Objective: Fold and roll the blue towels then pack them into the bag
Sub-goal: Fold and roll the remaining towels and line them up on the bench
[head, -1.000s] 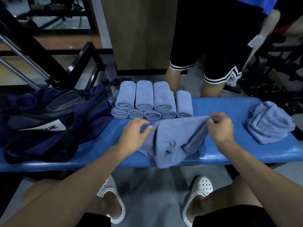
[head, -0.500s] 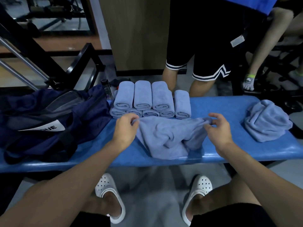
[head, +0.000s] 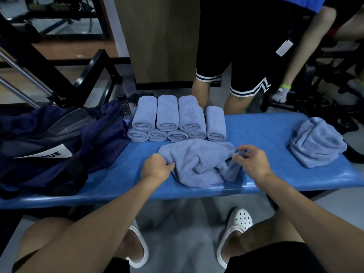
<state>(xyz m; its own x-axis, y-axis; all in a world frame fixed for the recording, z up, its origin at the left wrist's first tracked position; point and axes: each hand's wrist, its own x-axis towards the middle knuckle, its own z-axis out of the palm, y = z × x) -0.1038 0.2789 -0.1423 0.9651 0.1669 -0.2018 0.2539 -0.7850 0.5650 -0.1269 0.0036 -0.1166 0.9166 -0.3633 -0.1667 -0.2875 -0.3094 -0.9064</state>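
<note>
Left grip [head: 157, 168] is clutching one edge of the crumpled towel [head: 197, 158]; right grip [head: 253, 164] is pinching its opposite corner; rolled towels [head: 177, 119] are lying just beyond both.

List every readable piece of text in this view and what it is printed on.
"QUE": dark letters on the white label of the navy bag; any letters before them are covered.
White tag hanging by the standing person's shorts: no text can be read.

Matt, fluffy cloth towel [head: 199, 162] lies on the glossy, smooth bench [head: 266, 131].
</note>
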